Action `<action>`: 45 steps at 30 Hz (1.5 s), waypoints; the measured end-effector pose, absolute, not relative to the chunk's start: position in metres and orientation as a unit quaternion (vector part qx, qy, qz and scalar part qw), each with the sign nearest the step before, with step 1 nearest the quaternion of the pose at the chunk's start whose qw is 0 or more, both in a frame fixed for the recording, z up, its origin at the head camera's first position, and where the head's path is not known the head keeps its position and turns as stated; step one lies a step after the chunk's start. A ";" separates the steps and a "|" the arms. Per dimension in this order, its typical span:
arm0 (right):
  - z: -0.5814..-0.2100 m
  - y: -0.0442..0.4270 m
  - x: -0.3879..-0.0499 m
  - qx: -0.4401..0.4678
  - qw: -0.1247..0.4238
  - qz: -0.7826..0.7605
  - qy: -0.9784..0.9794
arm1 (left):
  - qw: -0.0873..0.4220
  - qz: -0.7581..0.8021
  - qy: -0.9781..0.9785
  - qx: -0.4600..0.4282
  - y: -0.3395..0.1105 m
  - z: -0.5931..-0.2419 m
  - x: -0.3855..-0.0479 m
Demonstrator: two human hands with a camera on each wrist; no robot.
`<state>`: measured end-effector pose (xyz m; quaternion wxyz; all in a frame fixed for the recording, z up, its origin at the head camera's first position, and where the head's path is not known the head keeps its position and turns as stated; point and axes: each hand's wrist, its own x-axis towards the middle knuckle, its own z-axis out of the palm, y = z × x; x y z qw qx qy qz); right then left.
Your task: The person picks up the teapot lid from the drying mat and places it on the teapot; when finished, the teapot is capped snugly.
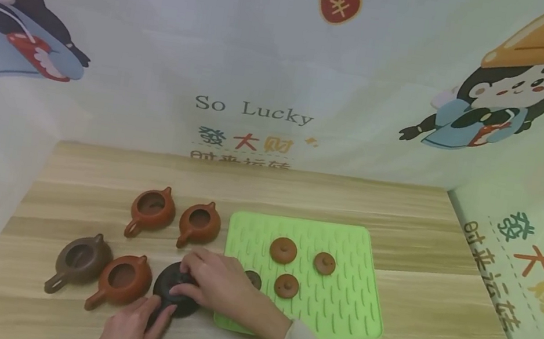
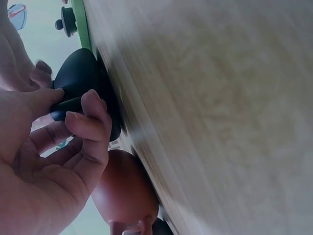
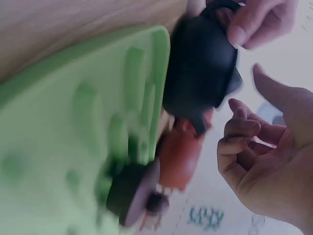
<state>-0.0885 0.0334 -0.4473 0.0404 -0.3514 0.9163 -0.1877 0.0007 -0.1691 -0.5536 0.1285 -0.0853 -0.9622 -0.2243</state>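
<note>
My left hand [image 1: 134, 328] holds the handle of a black teapot [image 1: 164, 288], thumb and fingers on it; the left wrist view shows the same hand [image 2: 58, 142] at the handle of the pot [image 2: 80, 73]. The right hand [image 1: 218, 281] is over the top of this teapot in the head view. In the right wrist view that hand [image 3: 274, 152] is beside the top of the pot [image 3: 198, 63], with a gap between thumb and fingertips and nothing held. The pot's top is largely covered in the head view.
Left of the black pot stand lidless teapots: orange-brown ones [image 1: 131, 294] [image 1: 165, 222] [image 1: 212, 235] and a grey-brown one [image 1: 96, 268]. A green mat [image 1: 340, 314] on the right bears reddish-brown lids [image 1: 283, 250] [image 1: 325, 263] [image 1: 287, 286] and a dark lid [image 1: 254, 279], partly behind the right hand.
</note>
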 end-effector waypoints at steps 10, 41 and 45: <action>-0.453 0.148 -0.082 -0.256 0.017 -0.363 0.896 | 0.146 -0.262 -0.954 -0.015 -0.200 -0.544 0.007; -0.482 0.205 -0.072 -0.250 0.054 -0.406 0.878 | 0.100 -0.240 -0.966 0.005 -0.263 -0.534 0.006; -0.487 0.206 -0.074 -0.275 0.027 -0.417 0.866 | 0.115 -0.240 -0.964 -0.002 -0.270 -0.556 0.004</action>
